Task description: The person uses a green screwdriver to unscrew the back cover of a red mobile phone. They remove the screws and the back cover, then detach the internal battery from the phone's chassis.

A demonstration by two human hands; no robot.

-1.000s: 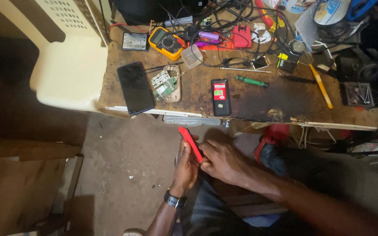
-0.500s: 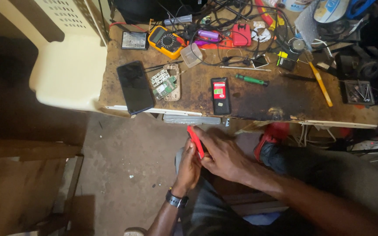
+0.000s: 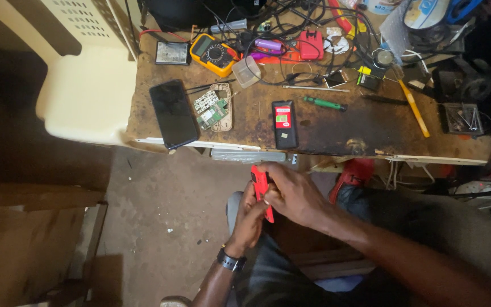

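Below the workbench (image 3: pixel 336 133), both hands' fingers close around a slim, flat, bright red phone casing (image 3: pixel 259 183), held on edge.

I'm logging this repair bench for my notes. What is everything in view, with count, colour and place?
Worn wooden workbench: one, dark brown, across the top.
Slim black smartphone: one, face up, bench's left front edge.
Opened phone with bare circuit board: one, beige and green, right of the smartphone.
Black phone back with red sticker: one, bench front centre.
Yellow multimeter: one, back left.
Green-handled screwdriver: one, bench centre.
Yellow-handled tool: one, bench right.
Tangled black cables: many, along the back.
Cream plastic chair: one, left of the bench.
Small red phone: one, held below the bench edge.
Left hand: grip under the red phone, black wristwatch on.
Right hand: grip over the phone.
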